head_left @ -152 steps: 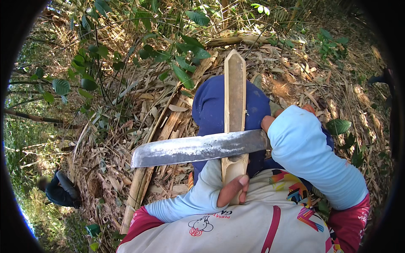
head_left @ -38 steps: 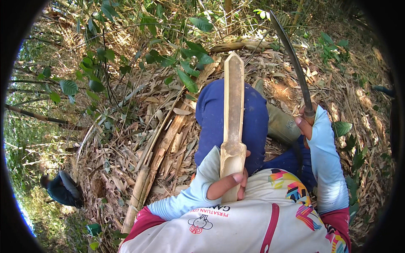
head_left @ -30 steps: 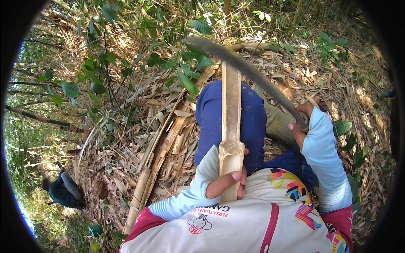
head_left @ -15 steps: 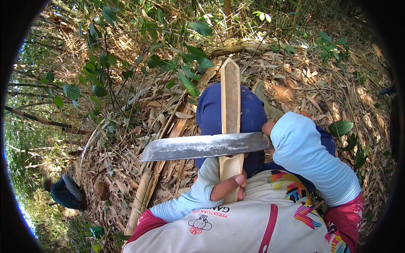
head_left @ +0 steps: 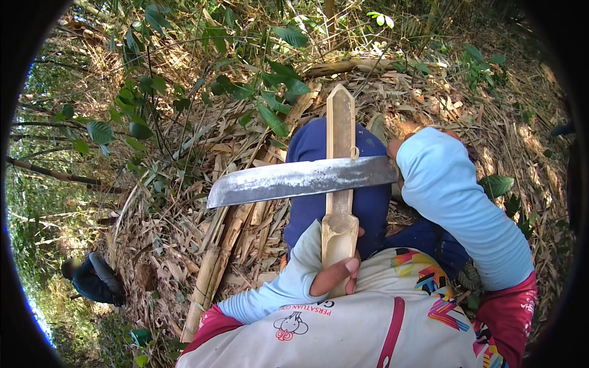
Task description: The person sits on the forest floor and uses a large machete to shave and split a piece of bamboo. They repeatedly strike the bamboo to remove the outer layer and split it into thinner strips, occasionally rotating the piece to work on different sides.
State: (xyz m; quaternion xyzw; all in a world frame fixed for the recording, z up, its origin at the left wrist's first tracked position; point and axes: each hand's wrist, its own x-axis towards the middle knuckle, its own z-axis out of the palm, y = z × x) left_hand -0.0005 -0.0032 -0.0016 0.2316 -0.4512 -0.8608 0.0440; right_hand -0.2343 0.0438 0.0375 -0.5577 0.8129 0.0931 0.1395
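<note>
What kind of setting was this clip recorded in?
Most likely a bamboo thicket or wooded hillside outdoors. The ground is covered in dry brown bamboo husks and leaf litter, green leafy saplings grow around, and the left hand holds a cut pale bamboo stave under a long steel machete blade.

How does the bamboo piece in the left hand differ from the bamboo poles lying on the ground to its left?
The bamboo piece is held by the left hand, its tip cut to a point; the bamboo poles lie loose among dry leaves, with no tip showing. A blade rests across the held piece; nothing touches the poles. The held piece looks paler, freshly cut. Both are tan and run the same way.
</note>
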